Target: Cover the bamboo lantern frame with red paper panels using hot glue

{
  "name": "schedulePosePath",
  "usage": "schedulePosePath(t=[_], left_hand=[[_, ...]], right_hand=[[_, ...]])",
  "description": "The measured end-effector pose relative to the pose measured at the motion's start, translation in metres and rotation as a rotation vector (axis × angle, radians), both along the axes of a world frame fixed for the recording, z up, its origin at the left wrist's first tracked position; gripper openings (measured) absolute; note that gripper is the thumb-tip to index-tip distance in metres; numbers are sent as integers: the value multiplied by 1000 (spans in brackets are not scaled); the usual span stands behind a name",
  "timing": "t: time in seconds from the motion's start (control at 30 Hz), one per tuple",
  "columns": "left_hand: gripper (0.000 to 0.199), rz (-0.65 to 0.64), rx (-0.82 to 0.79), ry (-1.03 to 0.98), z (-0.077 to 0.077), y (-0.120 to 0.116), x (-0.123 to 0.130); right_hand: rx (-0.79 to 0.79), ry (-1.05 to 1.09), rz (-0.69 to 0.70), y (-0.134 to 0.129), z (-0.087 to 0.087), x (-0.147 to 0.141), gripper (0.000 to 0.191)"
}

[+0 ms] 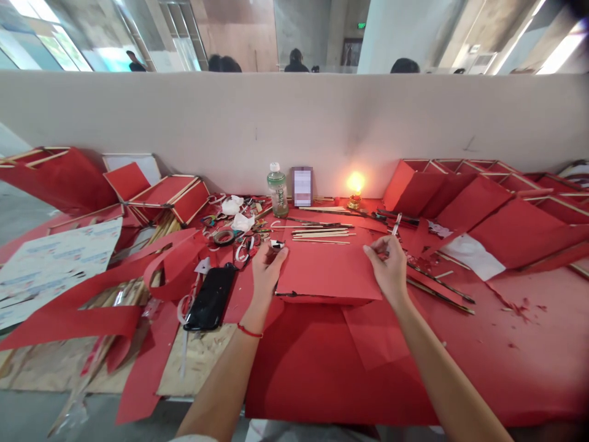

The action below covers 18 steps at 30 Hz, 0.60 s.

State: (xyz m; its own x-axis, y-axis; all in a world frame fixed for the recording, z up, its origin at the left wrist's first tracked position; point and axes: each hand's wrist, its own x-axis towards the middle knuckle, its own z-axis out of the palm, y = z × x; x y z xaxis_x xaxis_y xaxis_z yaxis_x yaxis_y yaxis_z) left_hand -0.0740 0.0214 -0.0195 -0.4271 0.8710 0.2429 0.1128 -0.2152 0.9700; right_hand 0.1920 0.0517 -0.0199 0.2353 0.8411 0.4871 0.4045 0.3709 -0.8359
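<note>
A flat red paper panel (329,270) lies in front of me, with a dark-marked near edge. At its left edge, my left hand (270,264) is closed, and a small white and black item (277,244) shows at its fingertips. My right hand (389,261) is at the panel's right edge, its fingers pinched, with a thin whitish stick-like piece (396,224) standing up from them. Several pale thin sticks (322,234) lie just beyond the panel. Whether the left fingers also grip the panel is hard to tell.
A lit flame (355,184), a bottle (277,193) and a propped phone (302,186) stand along the wall. Left are a black phone (210,299), tape roll (223,237) and red strips. Red box frames (488,209) crowd the right; dark sticks (442,296) lie nearer.
</note>
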Motion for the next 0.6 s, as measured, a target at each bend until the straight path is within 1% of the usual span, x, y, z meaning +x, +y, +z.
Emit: schedulePosePath(t=[0.13,0.4,0.5,0.6], left_hand=[[29,-7,-4,0,0,0,0],[32,-27,-7,-5,5,-3,1],[32,-53,-11,-5,5,-4,1],[32,-79,-21,-26,5,-6,-1]], right_hand=[[-31,42,5,3,-2,0,28],[-52,19,-16,7,-1,-2,31],[-44,17,-38,4,5,3,33],[67,1,-110,-9,17,10,30]])
